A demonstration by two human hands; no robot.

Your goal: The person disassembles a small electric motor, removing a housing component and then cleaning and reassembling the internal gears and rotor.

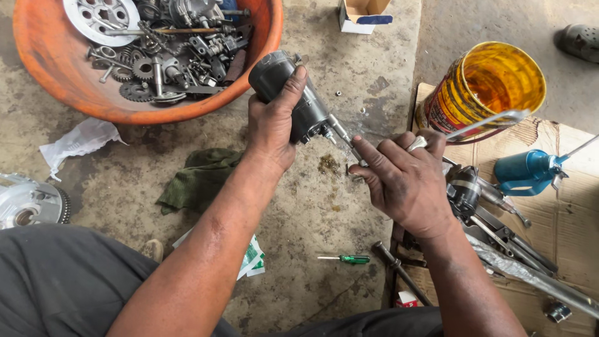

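A dark cylindrical metal motor [290,93] was gripped in the left hand [269,128] at upper centre, its long axis slanting down-right toward the right hand [405,181], whose fingers [374,153] were closed on a thin metal tool at its shaft end. An orange basin of gears [56,68] lay upper left, a yellow tin [483,87] upper right, neither between the hands.

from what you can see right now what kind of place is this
Most likely a small mechanic's repair workshop, worked on the bare floor. An orange basin holds gears and engine parts, the left hand grips a dark cylindrical motor part, and a blue oil can lies on cardboard.
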